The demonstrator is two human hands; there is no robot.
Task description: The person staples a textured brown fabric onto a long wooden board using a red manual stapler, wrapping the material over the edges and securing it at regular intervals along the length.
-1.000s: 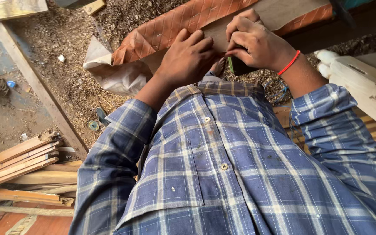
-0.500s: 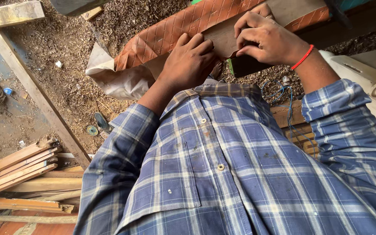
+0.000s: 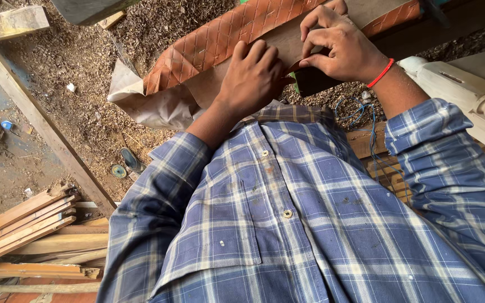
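Nearest the camera is the person's blue checked shirt (image 3: 287,224), sleeves rolled to the forearms. Both bare forearms reach forward and upward from it, elbows bent. The left hand (image 3: 252,78) lies palm down, fingers curled loosely, pressing on the plain brown back of a sheet of orange patterned material (image 3: 220,42). The right hand (image 3: 341,47), with a red thread (image 3: 381,73) round its wrist, is just beside it, fingers bent and pinched shut on the same sheet's edge; whether a small tool sits under the fingers cannot be told. The two hands are almost touching.

The one sheet lies slantwise ahead of the hands, its patterned side folded over on top, a pale crumpled end hanging at the left. To the left, near the shirt, a stack of several wooden strips (image 3: 21,224) lies on the ground. Farther off, sawdust (image 3: 85,84) covers the floor, crossed by one long wooden beam (image 3: 40,123). A blue wire (image 3: 366,115) hangs by the right forearm.
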